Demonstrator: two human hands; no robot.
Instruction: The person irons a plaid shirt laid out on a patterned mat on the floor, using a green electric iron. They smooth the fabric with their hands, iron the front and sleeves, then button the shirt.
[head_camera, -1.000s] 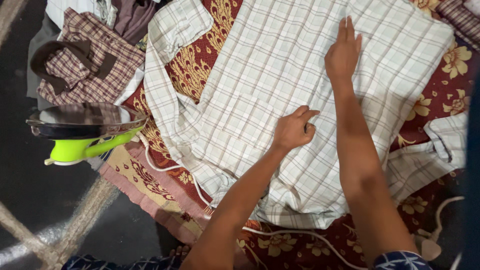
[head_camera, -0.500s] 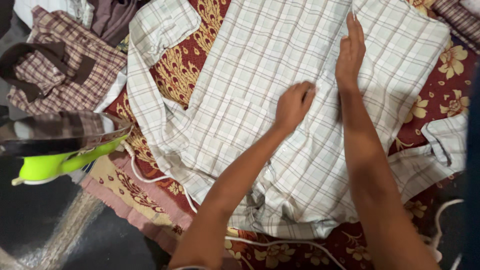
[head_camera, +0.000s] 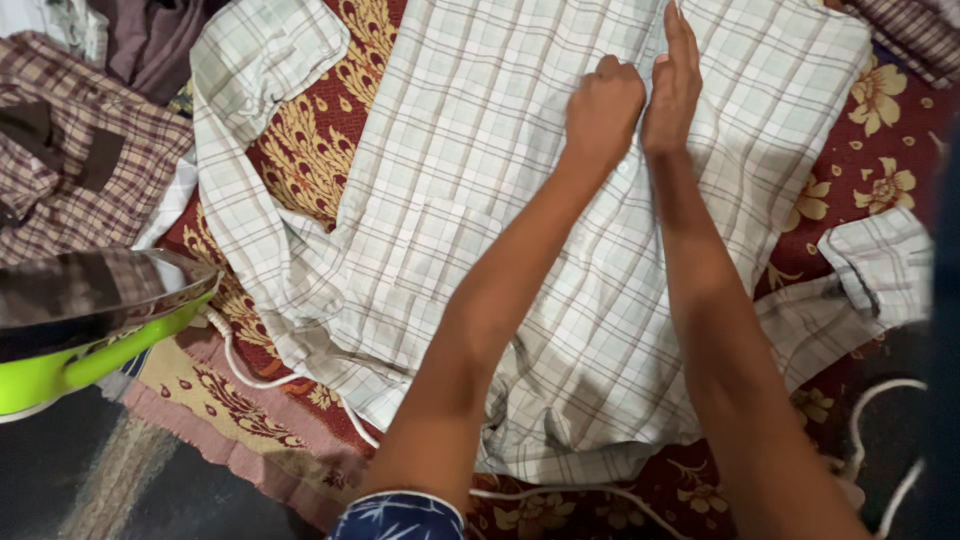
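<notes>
At nine o'clock your iron (head_camera: 95, 320) stands propped on its lime-green base, shiny soleplate up, just beside the shirt's left sleeve (head_camera: 235, 190); its white cord (head_camera: 250, 375) runs under the hem. Catch that cord with an elbow and the iron could tip onto the cloth. The pale checked shirt (head_camera: 480, 180) lies spread over the red floral mat (head_camera: 880, 110), filling the centre. Up at twelve o'clock, your left hand (head_camera: 603, 112) is curled shut, apparently pinching the fabric, and touching it, your right hand (head_camera: 672, 85) lies flat, fingers straight and together. Pull unevenly and you'd press a crease in. At three o'clock, the other sleeve (head_camera: 870, 270) sits bunched.
</notes>
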